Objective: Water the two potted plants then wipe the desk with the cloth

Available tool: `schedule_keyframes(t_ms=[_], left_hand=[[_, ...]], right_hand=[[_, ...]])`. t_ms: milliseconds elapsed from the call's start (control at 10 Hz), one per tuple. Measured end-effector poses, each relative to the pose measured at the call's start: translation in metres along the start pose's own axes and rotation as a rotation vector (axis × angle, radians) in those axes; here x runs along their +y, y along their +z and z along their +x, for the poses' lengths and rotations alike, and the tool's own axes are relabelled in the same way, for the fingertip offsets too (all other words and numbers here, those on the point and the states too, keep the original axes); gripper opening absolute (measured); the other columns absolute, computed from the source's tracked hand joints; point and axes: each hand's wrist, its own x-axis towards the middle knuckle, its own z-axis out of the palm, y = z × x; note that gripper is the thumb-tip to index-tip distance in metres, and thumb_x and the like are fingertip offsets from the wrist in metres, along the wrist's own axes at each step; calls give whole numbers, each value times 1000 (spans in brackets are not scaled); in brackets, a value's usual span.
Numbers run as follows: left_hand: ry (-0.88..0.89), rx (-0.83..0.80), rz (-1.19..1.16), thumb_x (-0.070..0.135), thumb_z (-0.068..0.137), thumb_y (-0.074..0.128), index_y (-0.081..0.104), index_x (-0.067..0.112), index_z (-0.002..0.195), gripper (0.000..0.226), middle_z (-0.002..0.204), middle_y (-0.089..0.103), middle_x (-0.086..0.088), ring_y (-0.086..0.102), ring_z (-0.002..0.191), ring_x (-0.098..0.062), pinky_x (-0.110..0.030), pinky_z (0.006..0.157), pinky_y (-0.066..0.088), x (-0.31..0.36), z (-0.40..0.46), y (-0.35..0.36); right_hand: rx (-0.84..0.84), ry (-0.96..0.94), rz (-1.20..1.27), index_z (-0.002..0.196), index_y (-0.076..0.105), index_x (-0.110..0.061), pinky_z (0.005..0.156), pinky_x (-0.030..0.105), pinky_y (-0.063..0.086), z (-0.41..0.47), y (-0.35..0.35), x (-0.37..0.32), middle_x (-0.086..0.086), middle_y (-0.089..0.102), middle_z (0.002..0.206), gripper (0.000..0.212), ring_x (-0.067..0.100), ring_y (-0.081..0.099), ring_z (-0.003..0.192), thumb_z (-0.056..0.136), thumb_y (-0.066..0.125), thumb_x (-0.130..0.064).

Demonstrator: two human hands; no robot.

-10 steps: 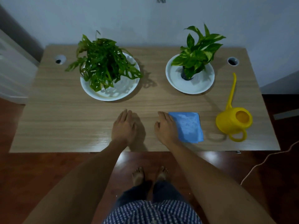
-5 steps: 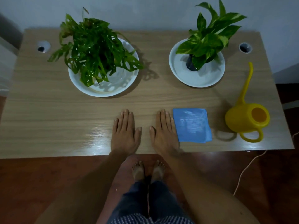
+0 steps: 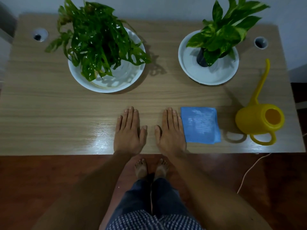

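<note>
Two potted plants stand at the back of the wooden desk [image 3: 49, 113]. The dark leafy plant [image 3: 96, 42] sits in a white saucer [image 3: 123, 80] at the left. The variegated plant [image 3: 222, 32] in a dark pot sits in a white saucer [image 3: 199, 75] at the right. A folded blue cloth [image 3: 200, 125] lies near the front edge. To its right stands a yellow watering can [image 3: 259, 120], spout pointing to the back. My left hand [image 3: 129, 130] and my right hand [image 3: 171, 131] lie flat, palms down, on the desk. My right hand is just beside the cloth's left edge.
Two round cable holes [image 3: 39, 34] [image 3: 260, 43] sit in the desk's back corners. A wall runs right behind the desk. A white cord [image 3: 247, 173] trails over the red-brown floor at the right. My bare feet [image 3: 151, 168] stand below the front edge.
The view has moved closer to the desk and tilted down. Both hands went from slightly angled to flat and parallel on the desk. My right hand slid off the cloth's left edge.
</note>
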Motion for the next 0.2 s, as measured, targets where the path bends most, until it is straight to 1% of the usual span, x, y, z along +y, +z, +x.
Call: schedule_keyframes(t_ms=[100, 200], left_hand=[[10, 4, 5, 51, 106, 27, 18, 10, 164, 71, 174, 12, -10, 3, 162, -21, -49, 130, 12, -2, -1, 1], [0, 11, -19, 51, 106, 28, 18, 10, 164, 71, 174, 12, -10, 3, 162, -21, -50, 130, 12, 0, 0, -1]], right_hand=[[-23, -14, -18, 159, 17, -5, 124, 44, 14, -1, -2, 0, 14, 13, 167, 68, 24, 7, 155, 105, 26, -45], [-24, 19, 44, 159, 18, -4, 124, 43, 11, -1, -17, -5, 13, 13, 167, 67, 24, 7, 156, 105, 29, -43]])
